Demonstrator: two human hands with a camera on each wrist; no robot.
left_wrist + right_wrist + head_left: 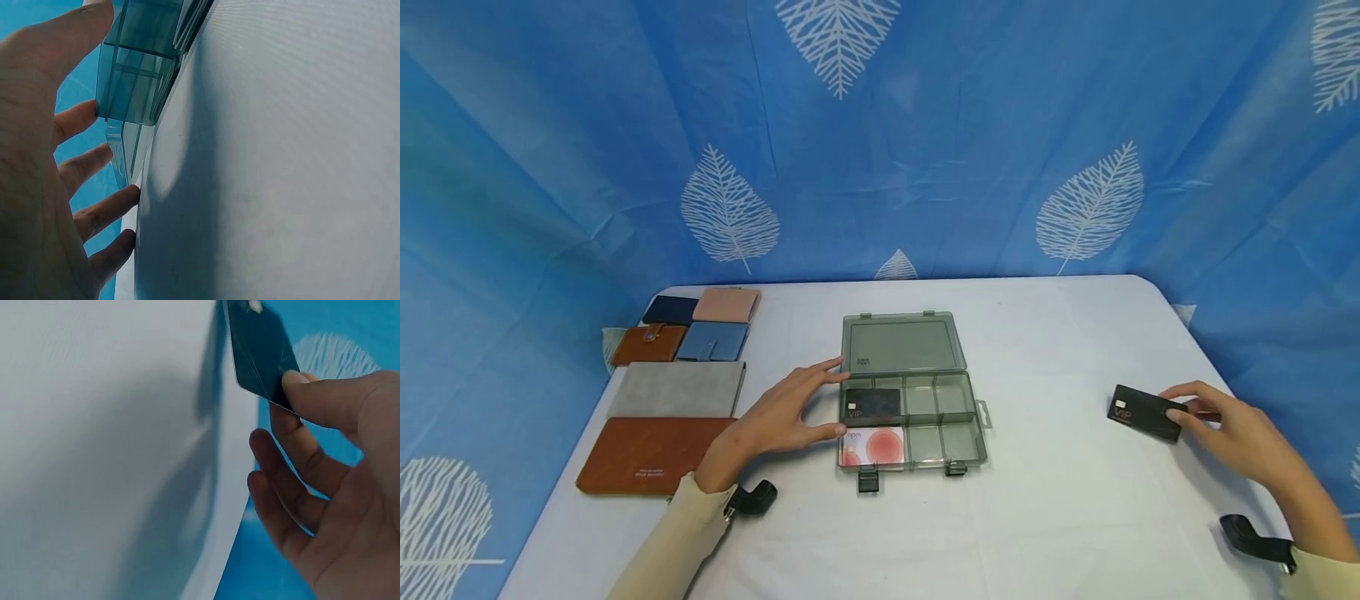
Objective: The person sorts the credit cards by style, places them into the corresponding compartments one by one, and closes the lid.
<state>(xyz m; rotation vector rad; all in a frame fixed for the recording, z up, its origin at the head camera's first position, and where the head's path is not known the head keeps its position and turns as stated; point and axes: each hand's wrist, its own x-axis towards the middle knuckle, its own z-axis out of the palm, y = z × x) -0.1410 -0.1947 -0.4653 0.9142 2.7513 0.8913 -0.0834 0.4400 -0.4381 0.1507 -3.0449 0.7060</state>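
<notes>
Between thumb and fingers my right hand (1236, 429) pinches a black VIP card (1142, 411) by its right end, over the right side of the table. In the right wrist view the card (262, 356) is held close above the white cloth. My left hand (786, 412) touches the left edge of a grey-green clear plastic box (925, 467), its fingers spread and fairly straight. The box's lid (904, 343) lies folded back. Inside, another black card (872, 404) lies in an upper left compartment, and a white and red card (874, 447) below it.
On the left lie a brown pouch (651, 454), a grey wallet (677, 387), a tan snap wallet (649, 342), a blue wallet (713, 340), a navy wallet (670, 310) and a pink one (727, 304). A blue leaf-patterned curtain (925, 167) hangs behind the white table (1045, 500).
</notes>
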